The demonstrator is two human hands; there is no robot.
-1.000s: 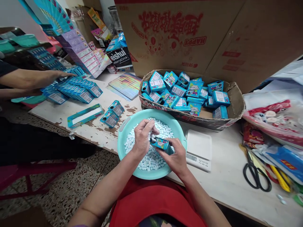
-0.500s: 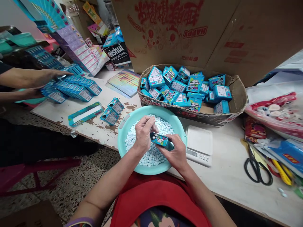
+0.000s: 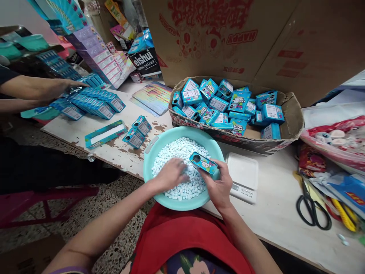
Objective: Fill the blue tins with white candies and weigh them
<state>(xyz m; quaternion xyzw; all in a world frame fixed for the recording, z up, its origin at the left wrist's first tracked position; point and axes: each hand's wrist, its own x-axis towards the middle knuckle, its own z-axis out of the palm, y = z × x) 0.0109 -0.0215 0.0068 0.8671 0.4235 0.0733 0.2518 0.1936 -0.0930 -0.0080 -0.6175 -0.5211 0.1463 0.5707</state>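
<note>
My right hand [image 3: 221, 187] grips a small blue candy box [image 3: 203, 163], tilted so that its round dark hole faces up. The box is over the right part of a mint-green basin [image 3: 148, 167]. Pale blue and white candies [image 3: 182, 146] fill much of the basin. Low over the candies, my left hand [image 3: 172, 176] has its thumb and fingers apart. Its fingertips are blurred; whether they touch any candies I cannot tell.
Behind the basin stands a cut-down carton [image 3: 296, 114] of blue boxes. A white scale [image 3: 242, 171] and black scissors [image 3: 312, 211] lie to the right. Two blue boxes [image 3: 138, 131] stand left. Another person's hands [image 3: 59, 87] handle rows of boxes at far left.
My left hand has moved from the box's hole down and left to the candies, its fingers spreading. My right hand has tilted the box, and its hole now shows plainly.
</note>
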